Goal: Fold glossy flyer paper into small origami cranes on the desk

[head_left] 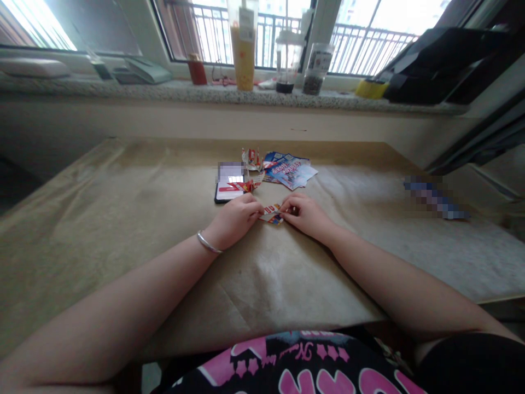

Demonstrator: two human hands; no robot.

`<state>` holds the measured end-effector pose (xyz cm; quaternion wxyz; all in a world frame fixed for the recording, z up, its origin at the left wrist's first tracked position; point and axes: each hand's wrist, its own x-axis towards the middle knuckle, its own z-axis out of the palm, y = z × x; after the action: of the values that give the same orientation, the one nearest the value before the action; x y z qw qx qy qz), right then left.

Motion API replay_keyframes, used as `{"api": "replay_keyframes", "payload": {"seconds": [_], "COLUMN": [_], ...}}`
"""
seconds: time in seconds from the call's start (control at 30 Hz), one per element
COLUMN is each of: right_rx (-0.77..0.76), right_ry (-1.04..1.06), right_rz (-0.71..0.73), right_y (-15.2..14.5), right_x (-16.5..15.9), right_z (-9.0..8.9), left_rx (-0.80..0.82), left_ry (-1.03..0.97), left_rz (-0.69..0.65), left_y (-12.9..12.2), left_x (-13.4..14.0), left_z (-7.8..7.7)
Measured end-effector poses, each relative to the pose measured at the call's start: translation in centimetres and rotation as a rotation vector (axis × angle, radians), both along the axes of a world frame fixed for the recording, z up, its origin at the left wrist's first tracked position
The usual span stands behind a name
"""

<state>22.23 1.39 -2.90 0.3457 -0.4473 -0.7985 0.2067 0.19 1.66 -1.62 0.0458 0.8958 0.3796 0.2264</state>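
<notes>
Hands meet mid-table: I see my left hand [234, 218] and right hand [302, 213] both pinching a small folded printed paper [272, 213] between fingertips, low over the brown paper table cover [123, 219]. Most of that paper is hidden by fingers; its print is unreadable. Just beyond lies a phone [229, 183], screen partly blurred, beside a stack of blue printed sheets [289, 171] and folded paper pieces [252, 158], details too small to make out.

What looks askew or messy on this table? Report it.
The printed paper sheets behind the phone lie fanned unevenly, with crumpled folded scraps beside them. The left hand and right hand pinch one small folded paper piece.
</notes>
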Motion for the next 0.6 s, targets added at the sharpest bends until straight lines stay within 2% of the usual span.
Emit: {"api": "replay_keyframes", "payload": {"seconds": [0.17,0.43,0.6], "right_rx": [-0.003,-0.106,-0.101], "right_ry": [0.000,-0.014,-0.010], "right_rz": [0.001,-0.084,-0.060], "right_y": [0.18,-0.21,-0.36], "right_x": [0.07,-0.15,-0.18], "right_z": [-0.26,0.12,0.31], "left_rx": [-0.016,-0.011,-0.019], "left_ry": [-0.076,-0.051,-0.066], "left_rz": [-0.060,-0.011,-0.015], "left_y": [0.32,0.09,0.22], "left_x": [-0.03,0.22,0.23], "left_z": [-0.35,0.11,-0.12]}}
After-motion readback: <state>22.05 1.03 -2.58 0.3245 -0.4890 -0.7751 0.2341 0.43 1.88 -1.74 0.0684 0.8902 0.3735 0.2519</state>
